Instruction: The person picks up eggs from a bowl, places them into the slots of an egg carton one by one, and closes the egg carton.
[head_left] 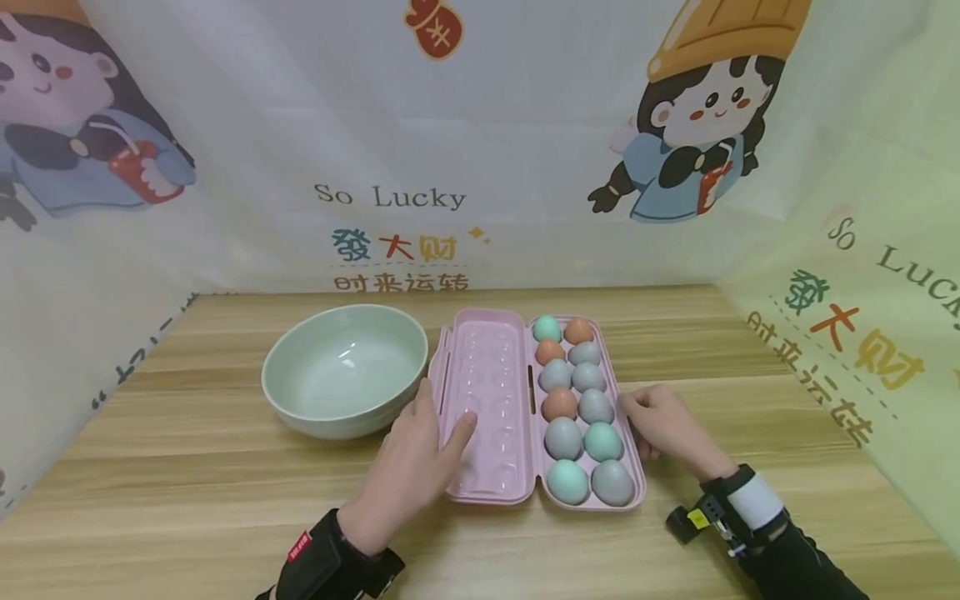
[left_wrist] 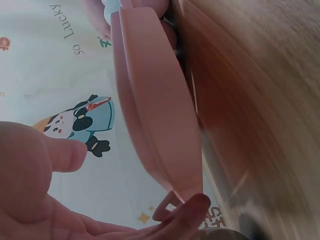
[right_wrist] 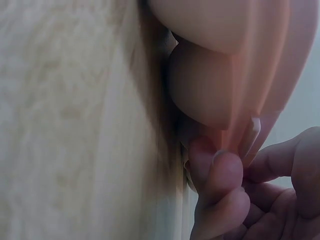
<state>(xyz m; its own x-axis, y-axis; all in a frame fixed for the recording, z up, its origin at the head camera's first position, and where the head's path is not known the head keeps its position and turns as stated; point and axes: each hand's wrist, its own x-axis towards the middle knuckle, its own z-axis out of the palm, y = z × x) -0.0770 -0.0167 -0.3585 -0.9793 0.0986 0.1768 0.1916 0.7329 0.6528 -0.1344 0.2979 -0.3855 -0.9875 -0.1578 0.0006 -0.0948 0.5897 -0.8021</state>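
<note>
A pink plastic egg carton (head_left: 534, 492) lies unfolded on the table, its lid (head_left: 491, 367) to the left of the egg tray. Two columns of eggs (head_left: 559, 404), brown, mint green and grey, fill the tray. My left hand (head_left: 412, 454) is at the lid's left edge, its fingers extended along the side and the thumb above the lid. In the left wrist view the fingertips touch the lid's edge (left_wrist: 160, 110). At the tray's right edge, my right hand (head_left: 667, 421) has curled fingers. The right wrist view has its thumb and fingers pinching the rim by a small tab (right_wrist: 251, 136).
A pale green bowl (head_left: 341, 371) stands left of the carton, close to the lid and my left fingertips. The wood-grain table (head_left: 187, 467) ends at a printed cloth backdrop (head_left: 525, 167) behind and at both sides.
</note>
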